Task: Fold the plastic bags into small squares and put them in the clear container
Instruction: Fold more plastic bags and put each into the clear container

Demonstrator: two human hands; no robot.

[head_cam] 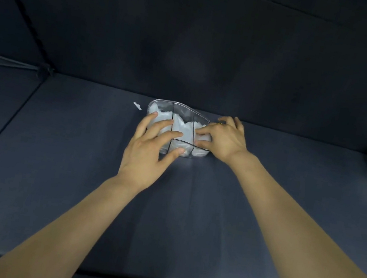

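Far across a dark table (pixel 76 170), a clear container (pixel 179 114) holds crumpled white plastic bags (pixel 183 126). The left hand (pixel 149 150) spreads open fingers over its near side, probably steadying it, while the right hand (pixel 226 138) pinches bag plastic, seemingly tucking it in.

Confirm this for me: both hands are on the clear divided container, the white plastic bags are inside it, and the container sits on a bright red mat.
One detail is wrong: the head view shows a dark navy mat, not red. The rest stands: left hand and right hand are on the clear divided plastic container, with white plastic bags inside.
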